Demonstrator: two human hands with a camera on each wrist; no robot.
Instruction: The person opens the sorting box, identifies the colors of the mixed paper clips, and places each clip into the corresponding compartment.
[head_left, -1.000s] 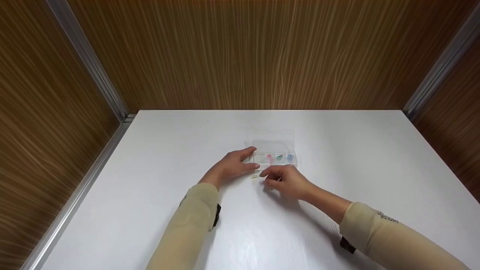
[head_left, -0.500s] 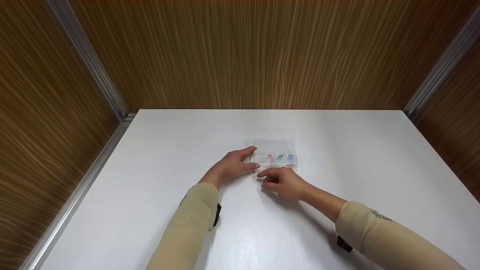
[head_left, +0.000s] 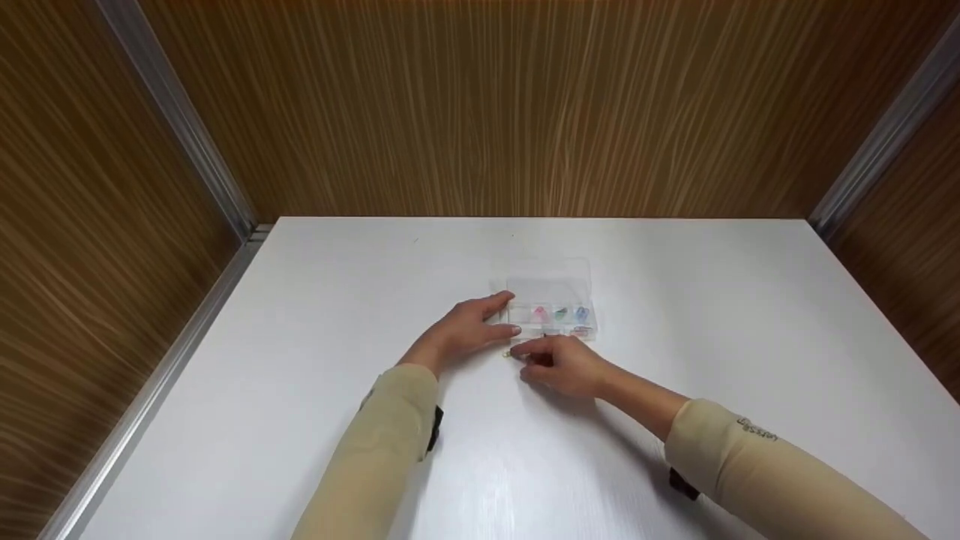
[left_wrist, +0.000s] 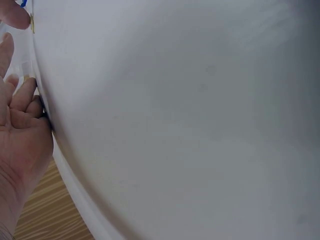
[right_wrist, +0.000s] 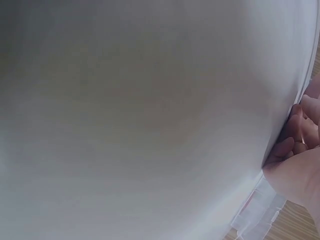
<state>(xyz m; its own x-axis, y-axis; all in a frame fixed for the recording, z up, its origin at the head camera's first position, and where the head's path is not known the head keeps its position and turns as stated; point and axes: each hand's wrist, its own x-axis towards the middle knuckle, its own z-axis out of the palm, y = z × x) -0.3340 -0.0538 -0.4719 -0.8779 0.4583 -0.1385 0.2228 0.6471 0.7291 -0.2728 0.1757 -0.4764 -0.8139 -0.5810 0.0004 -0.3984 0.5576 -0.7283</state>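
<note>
A clear plastic compartment box [head_left: 529,313] lies on the white table with its lid tipped back. My left hand [head_left: 466,327] holds the box's left end, thumb at the front and index finger at the rear. Just in front of the box is a small yellow paper clip [head_left: 506,354], mostly covered by my right index fingertip, which touches it. My right hand [head_left: 566,365] is low over the table, its thumb apart from the clip. In the left wrist view the paper clip [left_wrist: 32,23] shows beside a fingertip. Part of the box's front row is hidden behind the right hand.
Pink clips [head_left: 538,314], green clips [head_left: 560,313] and blue clips [head_left: 583,313] sit in separate compartments, with reddish ones [head_left: 581,330] in the front row. Wood-grain panels [head_left: 480,112] enclose the table [head_left: 690,300] at the back and sides.
My right hand has slid slightly left, and its index fingertip now covers more of the yellow paper clip. The front-row reddish clips have come into view. My left hand has stayed put.
</note>
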